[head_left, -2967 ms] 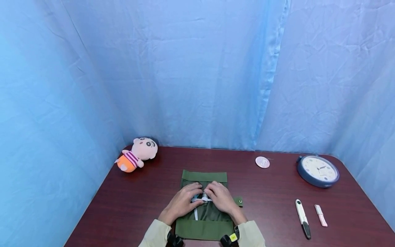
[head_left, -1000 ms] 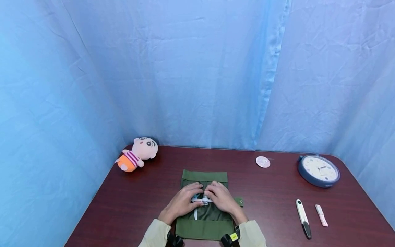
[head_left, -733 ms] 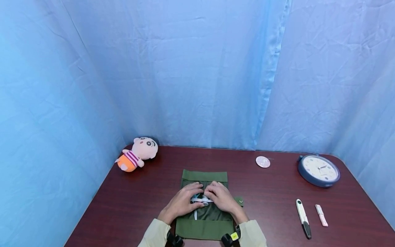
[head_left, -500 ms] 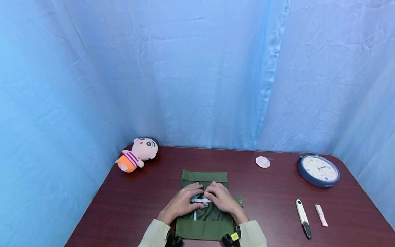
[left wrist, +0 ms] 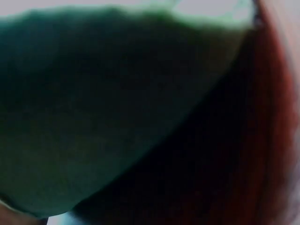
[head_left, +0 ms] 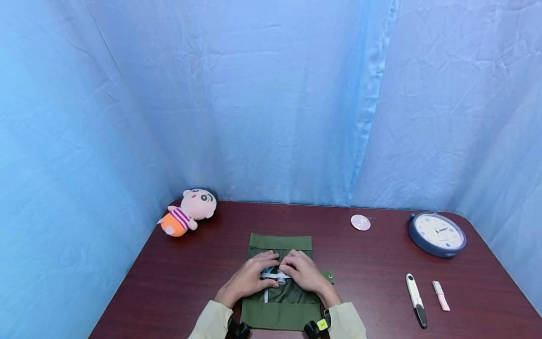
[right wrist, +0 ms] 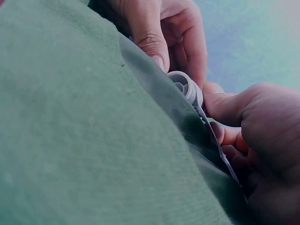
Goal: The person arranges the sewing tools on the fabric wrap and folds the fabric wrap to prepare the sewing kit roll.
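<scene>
Left hand (head_left: 252,274) and right hand (head_left: 306,272) meet from either side, thumbs and fingers curled to pinch the small white roll (head_left: 281,281) lying at the white band (head_left: 269,276) across the green cloth pouch (head_left: 281,316), spread on the tabletop (head_left: 360,292). It looks light and smooth, likely to slip or turn, so its sides offer the safest hold; the soft pouch will probably crumple unless steadied.
</scene>
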`<action>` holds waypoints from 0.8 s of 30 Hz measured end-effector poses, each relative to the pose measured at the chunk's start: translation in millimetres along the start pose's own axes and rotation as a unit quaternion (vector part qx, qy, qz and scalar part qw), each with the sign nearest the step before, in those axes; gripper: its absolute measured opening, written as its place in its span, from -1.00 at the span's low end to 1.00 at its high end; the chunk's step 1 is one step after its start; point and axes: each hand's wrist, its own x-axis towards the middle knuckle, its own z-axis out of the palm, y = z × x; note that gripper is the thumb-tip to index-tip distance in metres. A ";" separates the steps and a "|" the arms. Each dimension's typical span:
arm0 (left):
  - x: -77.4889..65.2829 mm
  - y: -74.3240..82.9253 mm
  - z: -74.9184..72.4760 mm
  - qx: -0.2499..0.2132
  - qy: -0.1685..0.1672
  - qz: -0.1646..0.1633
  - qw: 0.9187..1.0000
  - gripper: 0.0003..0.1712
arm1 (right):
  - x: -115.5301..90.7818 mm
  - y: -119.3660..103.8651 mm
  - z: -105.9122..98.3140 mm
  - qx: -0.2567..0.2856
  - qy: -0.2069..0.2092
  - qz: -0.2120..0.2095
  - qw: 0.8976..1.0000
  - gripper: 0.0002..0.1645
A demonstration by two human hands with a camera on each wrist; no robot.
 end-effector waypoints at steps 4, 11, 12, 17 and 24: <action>-0.4 -2.1 -0.1 -0.004 -0.003 0.009 1.000 -0.39 | -0.3 -0.7 0.2 0.006 -0.002 0.003 1.000 -0.75; -2.1 -3.3 -2.1 -0.019 -0.014 0.016 1.000 -0.37 | -0.3 -2.5 0.9 0.012 -0.003 0.013 1.000 -0.69; -2.2 -3.2 -2.2 -0.018 -0.014 0.017 1.000 -0.36 | -0.2 -2.5 1.0 0.013 -0.004 0.015 1.000 -0.69; -2.9 -1.5 -2.8 -0.015 -0.012 0.016 1.000 -0.30 | 0.0 -1.9 1.0 0.018 -0.005 0.018 1.000 -0.68; -2.7 -0.1 -2.1 -0.019 -0.011 0.012 1.000 -0.31 | -0.8 -1.2 -1.4 0.025 0.000 0.016 1.000 -0.75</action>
